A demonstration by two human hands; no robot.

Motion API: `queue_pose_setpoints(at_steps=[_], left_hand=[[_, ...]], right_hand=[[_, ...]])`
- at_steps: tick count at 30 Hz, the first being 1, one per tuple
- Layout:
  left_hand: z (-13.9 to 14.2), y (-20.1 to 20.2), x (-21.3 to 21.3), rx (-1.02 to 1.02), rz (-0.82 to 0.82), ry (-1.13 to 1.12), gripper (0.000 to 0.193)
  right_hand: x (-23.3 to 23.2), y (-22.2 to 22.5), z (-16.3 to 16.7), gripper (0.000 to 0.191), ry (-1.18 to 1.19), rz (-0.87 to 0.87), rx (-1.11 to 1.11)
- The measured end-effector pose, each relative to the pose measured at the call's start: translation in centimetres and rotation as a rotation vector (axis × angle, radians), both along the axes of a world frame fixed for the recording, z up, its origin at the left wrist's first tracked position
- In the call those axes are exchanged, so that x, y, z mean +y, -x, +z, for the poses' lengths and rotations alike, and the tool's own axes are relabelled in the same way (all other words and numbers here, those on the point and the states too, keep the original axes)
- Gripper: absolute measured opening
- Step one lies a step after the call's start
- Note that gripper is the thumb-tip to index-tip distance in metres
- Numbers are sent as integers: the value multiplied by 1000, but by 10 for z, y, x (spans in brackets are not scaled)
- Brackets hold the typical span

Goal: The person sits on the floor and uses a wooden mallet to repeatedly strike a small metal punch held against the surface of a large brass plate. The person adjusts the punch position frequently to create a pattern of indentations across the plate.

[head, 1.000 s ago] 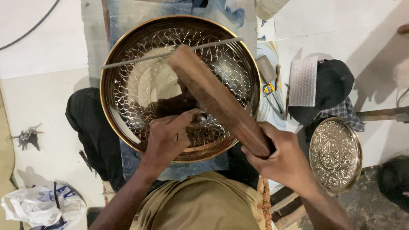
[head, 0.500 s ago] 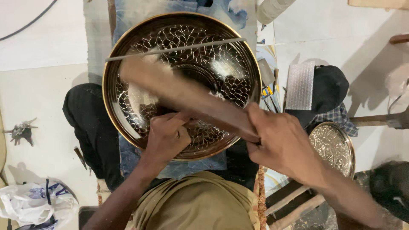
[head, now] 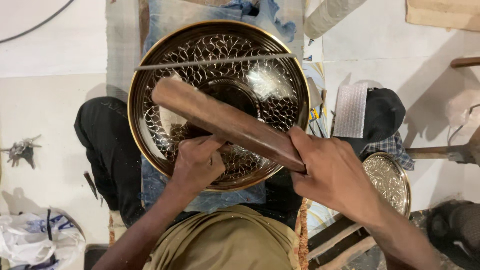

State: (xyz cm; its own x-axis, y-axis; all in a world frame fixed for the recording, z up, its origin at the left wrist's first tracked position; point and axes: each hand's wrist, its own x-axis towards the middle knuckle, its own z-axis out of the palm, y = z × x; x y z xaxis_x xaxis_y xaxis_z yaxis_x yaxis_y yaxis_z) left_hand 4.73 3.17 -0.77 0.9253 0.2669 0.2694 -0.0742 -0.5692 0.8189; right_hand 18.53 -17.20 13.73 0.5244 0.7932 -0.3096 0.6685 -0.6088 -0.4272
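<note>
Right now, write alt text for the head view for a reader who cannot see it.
Seen from above, the right hand grips a wooden mallet over a large engraved brass tray, while the left hand pinches a small tool against the tray's patterned surface. A thin metal rod lies across the tray, and a smaller engraved plate sits to the right.

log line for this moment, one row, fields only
left hand: pinching small tool on brass tray | right hand: gripping wooden mallet over tray | metal rod: across rim
</note>
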Motion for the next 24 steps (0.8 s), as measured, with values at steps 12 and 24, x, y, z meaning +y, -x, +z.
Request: queue_pose_setpoints(at_steps=[12,24], left_hand=[[-7,0,8,-93,-80,-71,52],[7,-4,18,-48,-113,-68,63]], right_hand=[[-15,12,-27,35,-309,-336,52],[-4,20,-23,46,7,-104,-58]])
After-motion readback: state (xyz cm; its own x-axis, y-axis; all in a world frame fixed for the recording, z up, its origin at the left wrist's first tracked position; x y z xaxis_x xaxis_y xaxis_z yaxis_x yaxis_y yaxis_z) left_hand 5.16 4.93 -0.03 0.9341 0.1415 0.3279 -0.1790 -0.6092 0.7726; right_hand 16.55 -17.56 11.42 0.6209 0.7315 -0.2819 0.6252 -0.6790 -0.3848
